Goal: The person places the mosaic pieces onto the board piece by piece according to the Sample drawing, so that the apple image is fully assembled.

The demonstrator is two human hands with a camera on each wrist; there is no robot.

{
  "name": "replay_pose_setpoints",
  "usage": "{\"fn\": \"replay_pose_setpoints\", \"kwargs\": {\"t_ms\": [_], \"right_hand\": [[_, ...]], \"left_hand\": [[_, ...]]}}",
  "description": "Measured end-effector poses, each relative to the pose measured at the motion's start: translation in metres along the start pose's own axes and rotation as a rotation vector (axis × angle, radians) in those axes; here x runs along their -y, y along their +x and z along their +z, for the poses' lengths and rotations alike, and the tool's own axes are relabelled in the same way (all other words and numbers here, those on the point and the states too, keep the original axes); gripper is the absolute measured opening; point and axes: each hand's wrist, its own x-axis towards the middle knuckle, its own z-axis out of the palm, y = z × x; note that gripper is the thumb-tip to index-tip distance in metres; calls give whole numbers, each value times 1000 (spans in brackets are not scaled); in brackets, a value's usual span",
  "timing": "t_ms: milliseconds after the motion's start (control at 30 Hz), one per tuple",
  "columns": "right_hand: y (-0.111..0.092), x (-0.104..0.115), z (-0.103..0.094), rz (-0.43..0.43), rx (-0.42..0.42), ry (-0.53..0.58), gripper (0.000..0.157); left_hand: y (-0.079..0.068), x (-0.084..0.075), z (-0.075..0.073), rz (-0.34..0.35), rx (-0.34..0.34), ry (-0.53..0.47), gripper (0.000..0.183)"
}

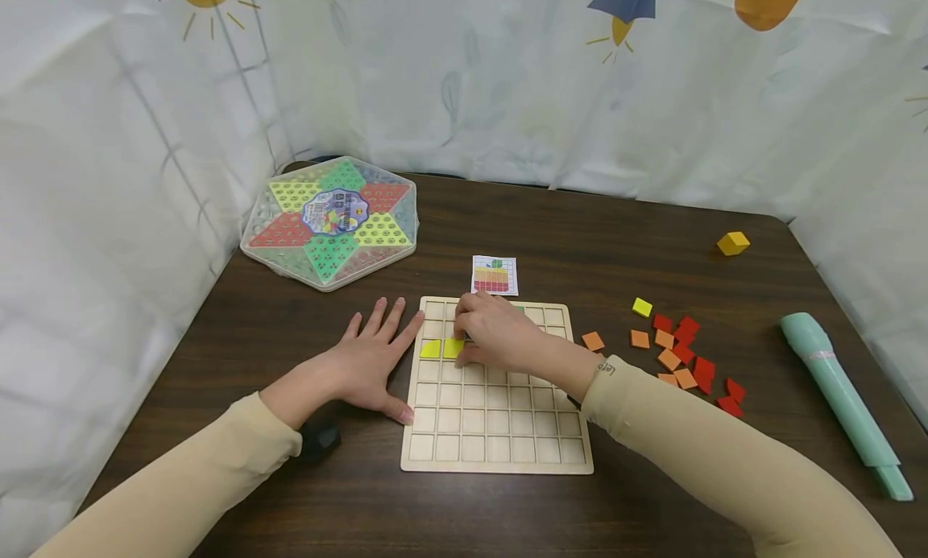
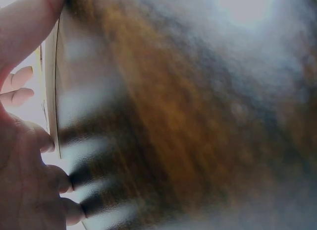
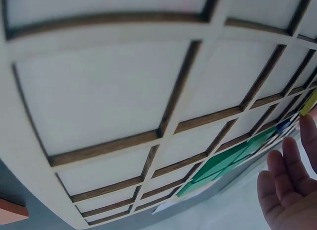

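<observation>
Over the upper part of the wooden grid board (image 1: 474, 421), my right hand (image 1: 500, 332) bends its fingers down. Its thumb and index finger pinch a yellow tile (image 1: 453, 348) in the third row; the tile's edge (image 3: 308, 104) shows by a fingertip in the right wrist view. A yellow tile with a cut corner (image 1: 430, 349) lies in the cell to its left. Green tiles (image 3: 218, 165) fill cells near the far edge, partly hidden by the hand. My left hand (image 1: 366, 370) rests with fingers spread, its thumb and index fingertip at the board's left edge.
A small picture card (image 1: 495, 275) lies beyond the board. Orange tiles (image 1: 640, 339), red tiles (image 1: 684, 353) and a yellow tile (image 1: 642, 307) lie to the right. A hexagonal Chinese checkers board (image 1: 326, 252) sits far left; a yellow cube (image 1: 733, 243) and mint-green stick-like object (image 1: 841, 397) lie right.
</observation>
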Motion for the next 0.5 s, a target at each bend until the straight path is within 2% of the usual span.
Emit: {"fn": "replay_pose_setpoints", "kwargs": {"t_ms": [233, 500], "right_hand": [[-1, 0, -1, -40, 5, 15, 29], [-10, -5, -4, -135, -17, -3, 19]], "left_hand": [[-1, -1, -1, -2, 5, -8, 136], [0, -1, 0, 1, 0, -11, 136]]}}
